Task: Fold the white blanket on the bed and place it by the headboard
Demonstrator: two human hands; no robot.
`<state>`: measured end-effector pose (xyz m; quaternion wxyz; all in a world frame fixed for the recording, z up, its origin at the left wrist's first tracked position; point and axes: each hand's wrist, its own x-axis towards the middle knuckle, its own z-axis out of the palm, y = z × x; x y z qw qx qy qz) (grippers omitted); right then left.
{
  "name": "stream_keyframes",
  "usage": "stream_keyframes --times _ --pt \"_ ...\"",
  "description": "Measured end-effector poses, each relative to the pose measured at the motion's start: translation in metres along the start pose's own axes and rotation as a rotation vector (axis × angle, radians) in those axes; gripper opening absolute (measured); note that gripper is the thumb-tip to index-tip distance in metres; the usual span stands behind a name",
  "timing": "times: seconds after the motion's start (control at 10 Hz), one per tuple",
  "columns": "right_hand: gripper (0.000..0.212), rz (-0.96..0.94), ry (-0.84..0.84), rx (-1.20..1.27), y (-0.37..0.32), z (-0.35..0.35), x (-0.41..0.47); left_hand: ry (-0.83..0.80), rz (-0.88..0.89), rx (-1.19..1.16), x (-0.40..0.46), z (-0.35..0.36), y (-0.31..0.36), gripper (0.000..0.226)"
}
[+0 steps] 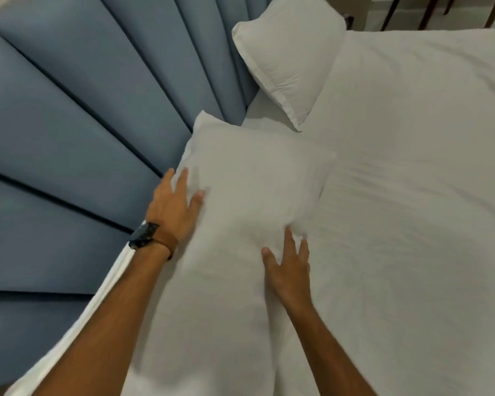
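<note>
White blanket [240, 195] by headboard [69, 110], both hands flat on it

Both arms reach forward, bare to the elbow. The left hand [175, 202] lies flat, fingers spread, a watch on its wrist. The right hand [287, 267] lies palm-down, fingers splayed.

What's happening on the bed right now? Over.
Left hand and right hand flat, open, pressing folded white blanket. Blanket against blue headboard. Pillow beyond, apart. Nothing blocking.
</note>
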<state>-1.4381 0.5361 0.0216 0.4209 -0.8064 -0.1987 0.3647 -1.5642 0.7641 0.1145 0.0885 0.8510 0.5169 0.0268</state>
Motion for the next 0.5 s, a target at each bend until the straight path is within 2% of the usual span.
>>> stream_keyframes --times 0.1,0.2,0.3,0.4,0.5 --pt "0.076 -0.097 0.024 -0.164 0.003 0.023 -0.004 -0.069 0.102 0.071 -0.017 0.043 0.002 0.079" --pt "0.074 -0.099 -0.101 -0.272 0.021 0.040 -0.001 -0.074 0.125 0.146 -0.034 0.093 0.005 0.079" --pt "0.074 -0.070 -0.198 -0.249 0.028 0.028 0.011 -0.097 0.106 0.153 -0.029 0.098 0.011 0.079" --pt "0.070 -0.137 -0.214 -0.196 0.023 -0.011 0.010 -0.125 0.066 0.186 -0.025 0.086 0.023 0.078" --pt "0.052 -0.191 -0.048 -0.033 0.015 -0.053 -0.009 -0.123 0.090 0.128 -0.038 0.076 0.036 0.081"
